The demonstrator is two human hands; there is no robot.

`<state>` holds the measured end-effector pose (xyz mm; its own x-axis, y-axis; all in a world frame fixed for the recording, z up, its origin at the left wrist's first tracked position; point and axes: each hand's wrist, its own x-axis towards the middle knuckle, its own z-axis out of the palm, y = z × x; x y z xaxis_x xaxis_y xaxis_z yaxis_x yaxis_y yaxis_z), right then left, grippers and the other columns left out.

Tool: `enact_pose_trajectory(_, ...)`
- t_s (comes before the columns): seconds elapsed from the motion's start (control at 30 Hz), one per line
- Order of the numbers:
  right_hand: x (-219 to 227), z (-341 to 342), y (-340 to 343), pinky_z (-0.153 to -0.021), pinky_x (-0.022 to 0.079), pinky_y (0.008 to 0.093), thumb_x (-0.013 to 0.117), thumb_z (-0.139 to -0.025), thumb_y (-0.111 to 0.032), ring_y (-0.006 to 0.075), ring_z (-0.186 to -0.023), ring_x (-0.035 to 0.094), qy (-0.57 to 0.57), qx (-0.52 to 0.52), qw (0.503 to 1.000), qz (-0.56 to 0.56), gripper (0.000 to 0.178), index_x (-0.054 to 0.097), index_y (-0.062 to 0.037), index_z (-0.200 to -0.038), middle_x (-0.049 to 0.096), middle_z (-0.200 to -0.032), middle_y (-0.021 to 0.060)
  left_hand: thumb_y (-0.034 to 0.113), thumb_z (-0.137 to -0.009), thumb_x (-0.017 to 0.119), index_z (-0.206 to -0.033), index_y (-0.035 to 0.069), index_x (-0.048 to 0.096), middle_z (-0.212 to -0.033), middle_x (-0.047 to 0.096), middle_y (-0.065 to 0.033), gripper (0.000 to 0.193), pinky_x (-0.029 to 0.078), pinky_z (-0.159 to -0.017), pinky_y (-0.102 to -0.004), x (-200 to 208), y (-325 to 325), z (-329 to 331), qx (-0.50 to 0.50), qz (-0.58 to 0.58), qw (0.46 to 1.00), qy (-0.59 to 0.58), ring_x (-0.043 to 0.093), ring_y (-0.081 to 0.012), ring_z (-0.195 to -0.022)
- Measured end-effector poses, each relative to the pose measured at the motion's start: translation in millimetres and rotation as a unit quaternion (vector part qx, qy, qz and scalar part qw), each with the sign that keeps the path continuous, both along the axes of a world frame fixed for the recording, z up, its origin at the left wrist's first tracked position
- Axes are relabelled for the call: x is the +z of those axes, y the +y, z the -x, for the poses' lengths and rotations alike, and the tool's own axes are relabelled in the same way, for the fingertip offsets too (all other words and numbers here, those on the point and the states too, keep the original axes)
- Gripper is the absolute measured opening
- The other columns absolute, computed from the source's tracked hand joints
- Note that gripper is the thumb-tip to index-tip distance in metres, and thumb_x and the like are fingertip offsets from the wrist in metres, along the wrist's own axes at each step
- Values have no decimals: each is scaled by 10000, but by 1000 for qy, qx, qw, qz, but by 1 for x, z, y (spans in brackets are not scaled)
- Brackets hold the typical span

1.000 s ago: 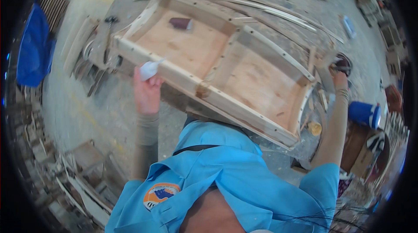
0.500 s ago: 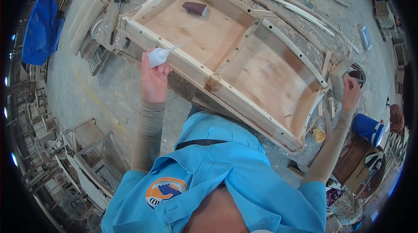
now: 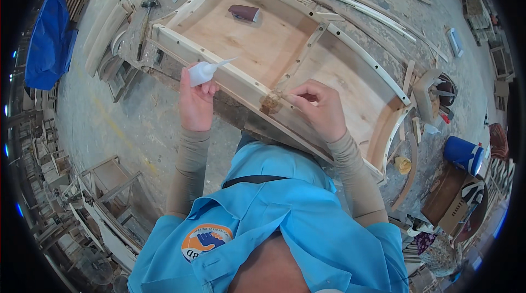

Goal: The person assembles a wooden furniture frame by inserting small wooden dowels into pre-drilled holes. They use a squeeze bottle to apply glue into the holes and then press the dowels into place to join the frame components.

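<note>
My left hand is closed around a small white squeeze bottle, whose thin nozzle points right over the near rail of a wooden frame. The frame has two bays with plywood panels, and dark holes dot its rails. On the near rail, where the cross rail meets it, lies a brown, wet-looking patch. My right hand is at this joint, thumb and forefinger pinched together just right of the patch. Whatever is between those fingertips is too small to make out.
A rolled piece of brown sandpaper lies in the left bay. A hammer rests at the bench's left end. Long curved wood strips lie behind the frame. To the right are a hollow wooden piece, a yellow cup and a blue container.
My right hand has come left from the hollow wooden piece at the far right to the patch on the frame's near rail. The left hand with the bottle has shifted only slightly right.
</note>
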<state>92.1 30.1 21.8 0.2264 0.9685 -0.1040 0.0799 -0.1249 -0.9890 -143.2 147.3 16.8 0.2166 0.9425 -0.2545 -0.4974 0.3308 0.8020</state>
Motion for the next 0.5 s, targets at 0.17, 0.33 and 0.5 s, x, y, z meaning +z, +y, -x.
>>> enact_pose_trajectory(0.17, -6, 12, 13, -627, 504, 263, 706, -802, -60, 158, -675, 623, -36, 3, 999, 13, 100, 710, -1, -882, 647, -801, 96, 419, -1032, 398, -1135, 54, 547, -717, 431, 10, 407, 400, -685, -294, -6, 0, 3, -3, -10, 1000, -12, 419, -111, -667)
enact_pose_trajectory(0.33, -3, 13, 15, -645, 497, 269, 673, -811, -17, 173, -690, 607, -117, 37, 992, -6, 137, 717, -7, -940, 619, -783, 85, 423, -1030, 397, -1127, 57, 552, -686, 401, 19, 409, 392, -675, -293, -6, 0, 1, 3, -13, 1000, 5, 408, -111, -646)
enact_pose_trajectory(0.5, 4, 14, 1, -729, 482, 322, 622, -821, 0, 251, -797, 587, -165, 73, 983, -43, 242, 696, -37, -1049, 599, -912, 96, 426, -1030, 399, -1131, 51, 548, -700, 420, 18, 416, 397, -665, -289, -6, 0, 0, 7, -19, 999, 25, 407, -101, -644)
